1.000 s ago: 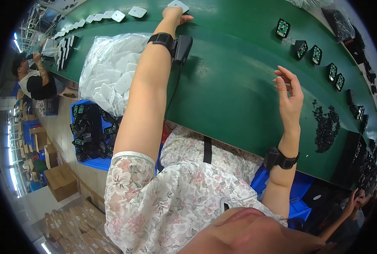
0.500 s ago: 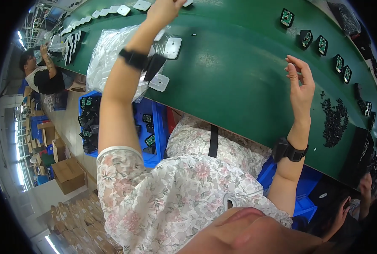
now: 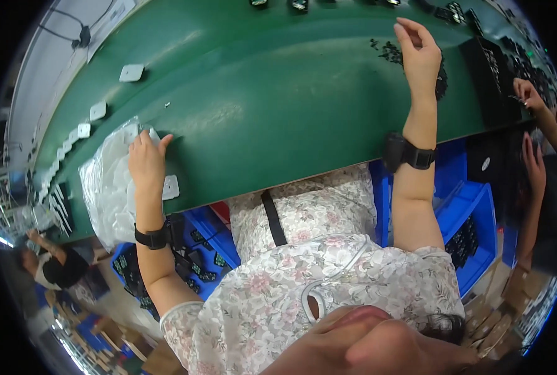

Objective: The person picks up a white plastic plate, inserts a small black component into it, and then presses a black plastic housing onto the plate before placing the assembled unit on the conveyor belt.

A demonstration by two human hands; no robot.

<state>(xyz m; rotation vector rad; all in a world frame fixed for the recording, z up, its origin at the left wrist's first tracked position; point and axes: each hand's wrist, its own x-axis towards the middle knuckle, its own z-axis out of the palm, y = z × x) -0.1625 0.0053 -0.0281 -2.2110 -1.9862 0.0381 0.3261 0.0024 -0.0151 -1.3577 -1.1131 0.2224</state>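
Your left hand point(image 3: 146, 161) rests at the clear bag point(image 3: 106, 187) of white square parts on the green bench point(image 3: 278, 106), grip loose, holding nothing. Pinch one white part point(image 3: 171, 187) cleanly; your right hand point(image 3: 421, 53) hovers open, empty.

The scene was evenly and brightly lit from overhead, with a pale sheen across the middle of the green worktop point(image 3: 278, 106). A soft shadow lay beneath the worktop's near edge. The fisheye lens bowed straight edges strongly towards the rim, where a black border closed the frame. Detail at the lower left was smeared and slightly overexposed.
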